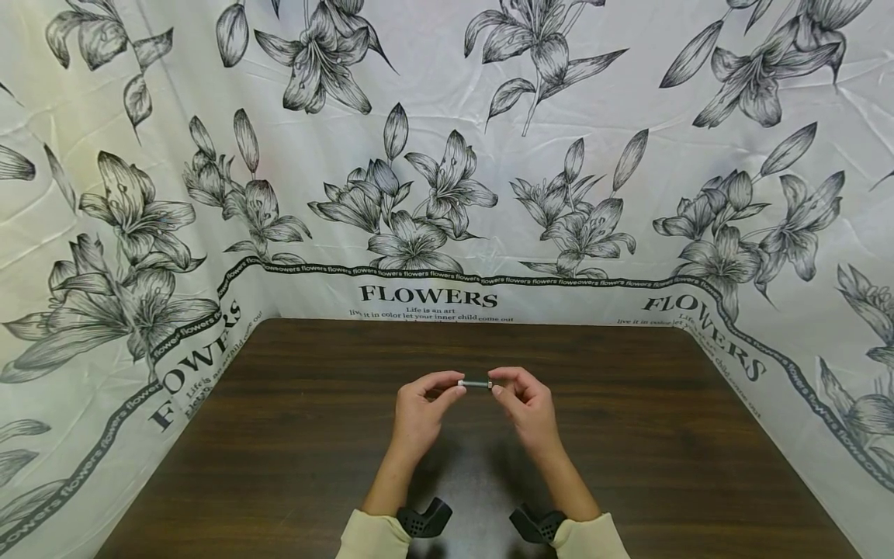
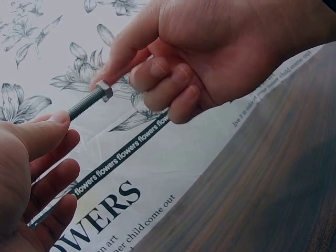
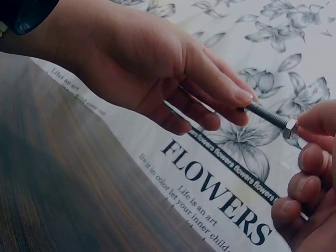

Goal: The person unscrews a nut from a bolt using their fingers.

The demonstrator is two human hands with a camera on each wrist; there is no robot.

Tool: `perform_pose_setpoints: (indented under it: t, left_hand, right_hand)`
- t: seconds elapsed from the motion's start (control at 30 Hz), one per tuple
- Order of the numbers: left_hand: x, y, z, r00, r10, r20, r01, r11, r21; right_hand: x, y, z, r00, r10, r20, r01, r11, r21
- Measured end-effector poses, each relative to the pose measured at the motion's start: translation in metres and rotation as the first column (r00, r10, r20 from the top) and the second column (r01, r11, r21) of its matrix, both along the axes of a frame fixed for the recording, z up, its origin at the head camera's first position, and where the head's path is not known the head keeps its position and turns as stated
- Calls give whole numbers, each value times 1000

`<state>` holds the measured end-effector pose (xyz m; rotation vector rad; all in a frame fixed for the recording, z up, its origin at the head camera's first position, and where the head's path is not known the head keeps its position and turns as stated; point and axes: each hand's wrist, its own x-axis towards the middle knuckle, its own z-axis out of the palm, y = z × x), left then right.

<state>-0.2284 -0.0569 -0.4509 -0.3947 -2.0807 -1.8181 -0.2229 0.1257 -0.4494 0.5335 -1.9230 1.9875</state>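
Between my two hands a grey metal bolt (image 1: pixel 476 383) with a threaded shank is held nearly level above the table. My left hand (image 1: pixel 417 415) pinches its left end with thumb and index finger, covering most of that end. A hex nut (image 2: pixel 104 91) sits around the shank's other end. At that nut, the thumb and index finger of my right hand (image 1: pixel 531 411) hold on, seen at the right edge of the right wrist view. The other fingers of the right hand (image 3: pixel 310 194) are curled in.
A dark wood-grain table (image 1: pixel 293 435) lies below both hands. White cloth (image 1: pixel 433 233) printed with black flowers and lettering hangs behind it and at both sides. Black wrist mounts (image 1: pixel 426 519) show by the pale sleeves (image 1: pixel 377 536).
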Motion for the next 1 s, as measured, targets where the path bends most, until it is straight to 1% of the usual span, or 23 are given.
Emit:
perform_pose_setpoints:
  t: [0.03, 0.13, 0.23, 0.27, 0.5, 0.7, 1.0]
  left_hand:
    - [0, 0, 0, 1000, 1, 0, -1, 1000, 0]
    - [1, 0, 0, 1000, 3, 0, -3, 1000, -7]
    - [1, 0, 1, 1000, 2, -2, -2, 1000, -8]
    - [1, 0, 1, 1000, 3, 1, -2, 1000, -7]
    - [2, 2, 2, 1000, -1, -7, 2, 1000, 25]
    - [2, 1, 1, 1000, -10, -6, 10, 1000, 13]
    - [1, 1, 0, 1000, 6, -3, -6, 1000, -5]
  right_hand:
    - [0, 0, 1, 1000, 2, 28, -2, 1000, 14]
    - [7, -2, 14, 996, 0, 91, -6, 998, 65]
    - [12, -5, 25, 992, -14, 129, 1, 995, 102]
    - [14, -6, 28, 991, -16, 131, 2, 994, 107]
    - [13, -5, 27, 992, -10, 129, -5, 994, 113]
    - [15, -3, 28, 990, 8, 142, -21, 996, 88]
    - [15, -2, 29, 993, 58, 99, -65, 995, 69]
